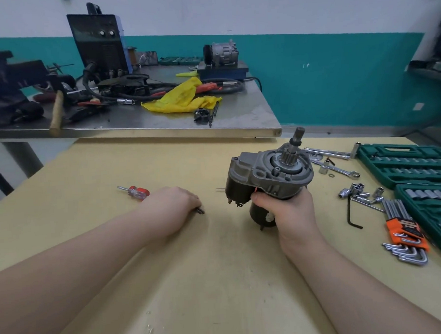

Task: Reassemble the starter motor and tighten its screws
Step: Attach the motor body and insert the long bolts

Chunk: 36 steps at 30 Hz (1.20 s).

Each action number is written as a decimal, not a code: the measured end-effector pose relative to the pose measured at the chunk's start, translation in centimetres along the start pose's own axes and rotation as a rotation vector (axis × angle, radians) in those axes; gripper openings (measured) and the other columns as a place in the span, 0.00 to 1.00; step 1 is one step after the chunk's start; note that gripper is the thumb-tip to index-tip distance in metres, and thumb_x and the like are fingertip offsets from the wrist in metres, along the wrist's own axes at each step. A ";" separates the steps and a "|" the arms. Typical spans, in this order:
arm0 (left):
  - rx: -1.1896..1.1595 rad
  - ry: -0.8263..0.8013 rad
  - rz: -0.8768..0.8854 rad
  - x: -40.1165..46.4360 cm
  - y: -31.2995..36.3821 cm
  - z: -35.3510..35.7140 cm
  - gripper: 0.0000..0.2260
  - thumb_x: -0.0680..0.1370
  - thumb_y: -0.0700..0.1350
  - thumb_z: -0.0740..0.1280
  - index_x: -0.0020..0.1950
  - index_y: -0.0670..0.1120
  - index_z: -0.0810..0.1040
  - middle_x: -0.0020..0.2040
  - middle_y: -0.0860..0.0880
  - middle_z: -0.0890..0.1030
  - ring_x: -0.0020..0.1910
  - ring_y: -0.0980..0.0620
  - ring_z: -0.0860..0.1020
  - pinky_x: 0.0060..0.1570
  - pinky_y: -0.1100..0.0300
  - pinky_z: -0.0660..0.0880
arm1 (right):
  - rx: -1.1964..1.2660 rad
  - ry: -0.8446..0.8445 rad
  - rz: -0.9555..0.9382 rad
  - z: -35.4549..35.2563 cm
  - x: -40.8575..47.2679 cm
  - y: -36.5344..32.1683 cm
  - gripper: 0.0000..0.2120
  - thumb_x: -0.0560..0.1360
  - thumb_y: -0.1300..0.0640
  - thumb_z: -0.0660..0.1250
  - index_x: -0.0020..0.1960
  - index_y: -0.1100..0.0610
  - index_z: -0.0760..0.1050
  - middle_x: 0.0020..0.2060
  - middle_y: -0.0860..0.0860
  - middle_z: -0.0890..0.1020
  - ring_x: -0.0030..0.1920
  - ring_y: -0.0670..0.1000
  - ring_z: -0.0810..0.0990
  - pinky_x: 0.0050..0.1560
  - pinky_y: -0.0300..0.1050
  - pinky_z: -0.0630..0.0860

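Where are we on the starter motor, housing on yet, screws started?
Done: the grey housing sits on the starter motor, pinion end up. In hand: the right hand grips the motor body; the left hand covers a small dark screw or bit on the table. Left: tightening; the red screwdriver lies untouched.

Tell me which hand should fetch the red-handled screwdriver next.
Left, probably. The left hand lies beside the red-handled screwdriver, though it covers a small metal piece; the right hand grips the starter motor.

We saw bright, even light, with soft shadows under both forearms and faint glare on the steel bench [161, 124]. Edges bowed with wide-angle distortion; the right margin blurred.
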<state>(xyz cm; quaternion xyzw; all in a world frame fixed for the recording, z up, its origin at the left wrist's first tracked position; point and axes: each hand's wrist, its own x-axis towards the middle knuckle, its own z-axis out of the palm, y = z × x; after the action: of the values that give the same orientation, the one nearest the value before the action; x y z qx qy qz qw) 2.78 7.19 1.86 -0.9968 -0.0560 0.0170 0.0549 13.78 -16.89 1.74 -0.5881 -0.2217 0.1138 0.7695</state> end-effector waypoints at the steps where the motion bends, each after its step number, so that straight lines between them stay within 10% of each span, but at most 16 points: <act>1: -0.005 0.010 -0.016 -0.2 -0.1 0.1 0.20 0.78 0.34 0.60 0.60 0.54 0.82 0.61 0.56 0.82 0.61 0.50 0.81 0.52 0.56 0.76 | -0.014 -0.015 -0.013 0.1 -0.1 0.0 0.16 0.62 0.63 0.78 0.47 0.48 0.86 0.40 0.48 0.87 0.38 0.43 0.83 0.34 0.38 0.78; 15: -0.127 0.115 -0.078 -3.7 2.2 0.7 0.13 0.88 0.51 0.61 0.61 0.51 0.85 0.58 0.52 0.83 0.59 0.48 0.81 0.57 0.53 0.77 | -0.091 0.010 -0.023 0.6 -0.3 0.4 0.22 0.63 0.56 0.82 0.56 0.48 0.85 0.47 0.43 0.89 0.42 0.42 0.85 0.37 0.35 0.80; 23: -0.284 0.201 -0.106 -4.1 3.2 0.5 0.11 0.86 0.50 0.66 0.62 0.51 0.87 0.58 0.53 0.84 0.58 0.51 0.81 0.59 0.57 0.76 | -0.132 -0.018 -0.059 0.4 0.1 0.8 0.27 0.65 0.53 0.84 0.62 0.48 0.83 0.54 0.42 0.88 0.56 0.42 0.86 0.52 0.41 0.80; 36: -0.510 0.316 -0.081 -5.2 4.3 1.5 0.07 0.81 0.43 0.75 0.57 0.50 0.89 0.52 0.54 0.88 0.51 0.53 0.84 0.52 0.68 0.72 | -0.115 -0.048 -0.047 0.2 1.2 1.6 0.21 0.68 0.56 0.83 0.59 0.49 0.84 0.50 0.45 0.89 0.46 0.41 0.85 0.43 0.37 0.83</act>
<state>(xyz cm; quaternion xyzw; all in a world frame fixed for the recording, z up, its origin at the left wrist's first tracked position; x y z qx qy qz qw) -1.92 2.54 0.06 -0.9657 -0.0889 -0.1551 -0.1884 14.85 -15.72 0.47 -0.6232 -0.2601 0.0970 0.7311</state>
